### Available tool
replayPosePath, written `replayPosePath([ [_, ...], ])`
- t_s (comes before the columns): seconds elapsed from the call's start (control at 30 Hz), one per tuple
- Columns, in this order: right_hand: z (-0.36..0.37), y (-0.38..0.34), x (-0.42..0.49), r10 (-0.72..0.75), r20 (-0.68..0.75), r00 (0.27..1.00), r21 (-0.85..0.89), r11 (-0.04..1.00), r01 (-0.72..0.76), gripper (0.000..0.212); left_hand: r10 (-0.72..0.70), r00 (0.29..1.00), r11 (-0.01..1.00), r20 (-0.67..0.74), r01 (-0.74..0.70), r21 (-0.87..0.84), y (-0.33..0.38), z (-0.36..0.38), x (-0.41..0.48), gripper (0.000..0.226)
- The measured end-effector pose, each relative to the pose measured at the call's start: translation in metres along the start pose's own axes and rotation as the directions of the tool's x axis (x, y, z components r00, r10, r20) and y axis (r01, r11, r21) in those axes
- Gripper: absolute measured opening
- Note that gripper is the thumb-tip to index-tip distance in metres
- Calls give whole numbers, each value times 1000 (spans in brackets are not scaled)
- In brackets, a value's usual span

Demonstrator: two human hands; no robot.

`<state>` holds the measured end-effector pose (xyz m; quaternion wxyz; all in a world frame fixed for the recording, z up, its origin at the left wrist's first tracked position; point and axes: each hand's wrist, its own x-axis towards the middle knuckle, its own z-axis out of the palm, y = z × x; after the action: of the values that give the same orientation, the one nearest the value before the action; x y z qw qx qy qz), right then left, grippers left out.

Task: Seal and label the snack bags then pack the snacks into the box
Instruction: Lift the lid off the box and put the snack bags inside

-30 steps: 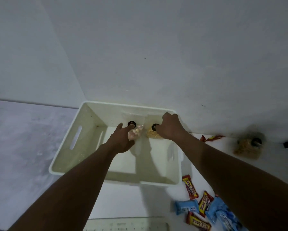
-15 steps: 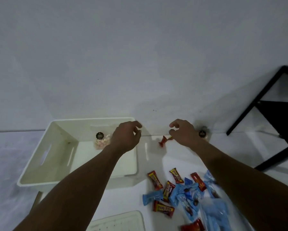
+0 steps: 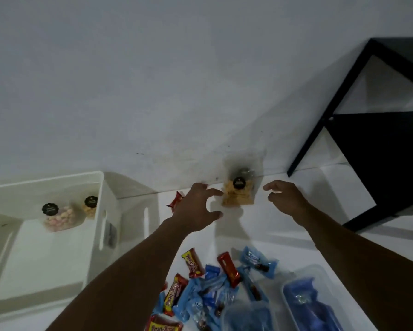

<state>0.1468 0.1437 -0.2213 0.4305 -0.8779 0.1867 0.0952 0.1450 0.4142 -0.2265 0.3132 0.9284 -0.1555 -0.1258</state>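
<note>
Red-yellow wrapper [image 3: 174, 295] reads partly "beng"; black stickers [image 3: 239, 183] illegible.

Three snack bags [image 3: 237, 194], one white box [image 3: 45, 183], one clear tub [image 3: 287, 297], one black frame [image 3: 320, 123]

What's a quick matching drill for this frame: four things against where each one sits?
Things:
1. clear bag of pink and white sweets with a black round label
2. lone red snack wrapper
3. clear plastic tub of blue wrappers
4. black metal frame

Places:
A. far right of the view, by the wall
B. inside the white plastic box
C. bottom right corner of the view
D. near the wall, partly behind the left hand

Pairs: 1-B, 2-D, 3-C, 4-A.
</note>
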Motion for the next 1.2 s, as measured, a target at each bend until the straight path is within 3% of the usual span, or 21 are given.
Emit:
replayPosePath([
  [0.2, -1, 37, 73, -7, 81, 997, 78, 997, 1, 36, -107, 994, 991, -30, 104, -78, -2, 60, 69, 65],
  [0.33, 17, 36, 102, -98, 158, 983, 172, 983, 70, 42, -96, 989, 979, -113, 73, -192, -3, 72, 92, 56],
  [0.5, 33, 35, 119, -98, 110, 989, 355, 933, 53, 60, -125, 980, 958, -157, 78, -275, -2, 75, 100, 41],
  [0.67, 37, 26, 107, -119, 55, 991, 327, 940, 95, 39, -137, 978, 962, -156, 94, -255, -3, 69, 89, 42],
  [0.83, 40, 8, 77, -142, -43, 989, 258, 955, 148, 21, -184, 974, 957, -130, 147, -251, -7, 43, 62, 43],
  [0.97, 44, -17, 48, -148, -46, 988, 245, 957, 155, 25, -213, 968, 951, -128, 176, -252, -14, 6, 30, 41],
  [1.2, 56, -94, -12, -266, -52, 962, 273, 923, 270, 32, -198, 949, 958, -247, 133, -256, -31, -79, -44, 42],
])
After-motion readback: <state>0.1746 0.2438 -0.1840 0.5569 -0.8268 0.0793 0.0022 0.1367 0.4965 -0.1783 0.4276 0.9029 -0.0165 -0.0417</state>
